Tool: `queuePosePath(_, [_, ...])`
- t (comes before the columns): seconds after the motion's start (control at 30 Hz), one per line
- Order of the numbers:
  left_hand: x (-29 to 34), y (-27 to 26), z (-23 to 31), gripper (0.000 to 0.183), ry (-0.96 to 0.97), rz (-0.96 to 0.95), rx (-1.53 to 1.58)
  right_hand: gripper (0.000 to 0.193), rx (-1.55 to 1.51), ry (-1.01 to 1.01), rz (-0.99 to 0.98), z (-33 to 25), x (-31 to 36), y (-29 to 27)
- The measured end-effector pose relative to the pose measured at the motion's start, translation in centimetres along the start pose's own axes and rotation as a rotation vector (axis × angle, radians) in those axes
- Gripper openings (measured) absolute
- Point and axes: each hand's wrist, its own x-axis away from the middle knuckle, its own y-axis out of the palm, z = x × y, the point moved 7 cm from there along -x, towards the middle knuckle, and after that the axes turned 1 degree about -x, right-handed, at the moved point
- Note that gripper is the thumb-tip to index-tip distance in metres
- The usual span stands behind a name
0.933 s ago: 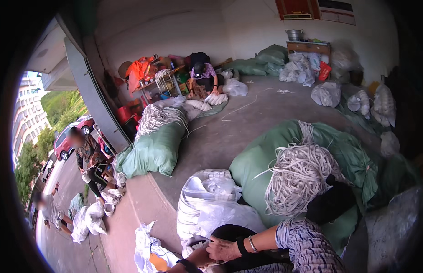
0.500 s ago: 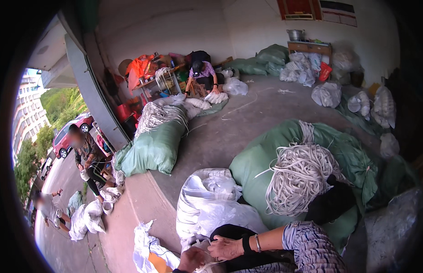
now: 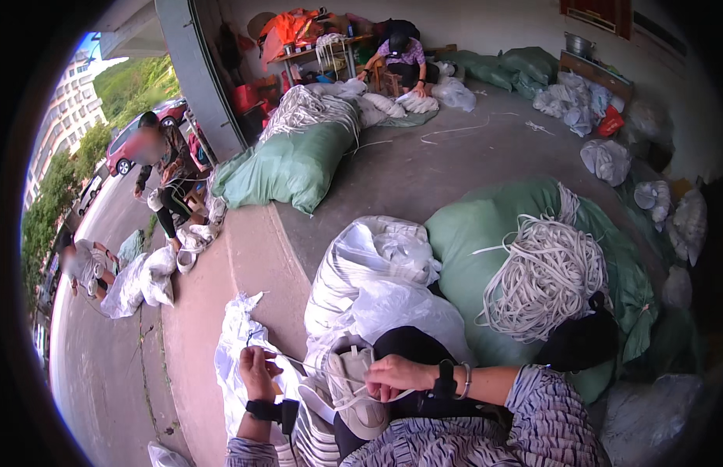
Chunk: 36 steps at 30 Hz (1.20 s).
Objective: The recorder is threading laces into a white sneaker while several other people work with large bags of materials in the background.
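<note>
A light grey-beige lace-up shoe lies on my lap with its collar facing away from me. My left hand is raised to the left of it, fingers pinched on a pale shoelace that runs taut from the shoe. Over the shoe's right side, my right hand is closed on lace as well, and a loose length hangs below its fingers. The exact eyelets are too small to make out. More pale soles or shoes are stacked beside my left wrist.
A white sack stands just ahead, with a white bag to its left. Piled laces lie on a big green sack to the right. Another green sack stands farther off. Other people sit working at the back and left.
My hands, close together before, are now apart: the left has moved out leftward, drawing the lace taut. The shoe has come into plain view. The head view has shifted.
</note>
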Motion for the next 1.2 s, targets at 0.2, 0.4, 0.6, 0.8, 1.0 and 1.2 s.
queuePosePath(0.2, [-4.2,-43.0,3.0,0.031,-0.065,0.857,0.145,0.024,-0.887,-0.459,0.812,0.0,15.8,-30.7])
queuePosePath(0.4, [-3.8,-40.1,-0.5,0.014,-0.138,0.708,-0.086,0.026,-0.803,-0.614,0.791,6.9,27.8,-43.9])
queuePosePath(0.6, [3.5,-6.5,-0.6,0.014,-0.185,-0.163,-0.081,0.026,0.011,-0.196,0.391,-3.4,7.0,-10.4])
queuePosePath(0.8, [13.0,10.1,3.4,0.025,0.728,-0.665,-1.037,0.006,1.079,-0.508,0.151,-1.7,4.4,1.8])
queuePosePath(1.0, [11.9,8.6,1.7,0.010,0.683,-0.549,-1.089,0.008,0.813,-0.629,0.367,-3.2,5.3,0.5])
queuePosePath(1.2, [9.7,11.0,0.8,0.016,0.721,-0.373,-1.100,0.009,0.968,-0.489,0.345,-3.5,2.3,-0.2])
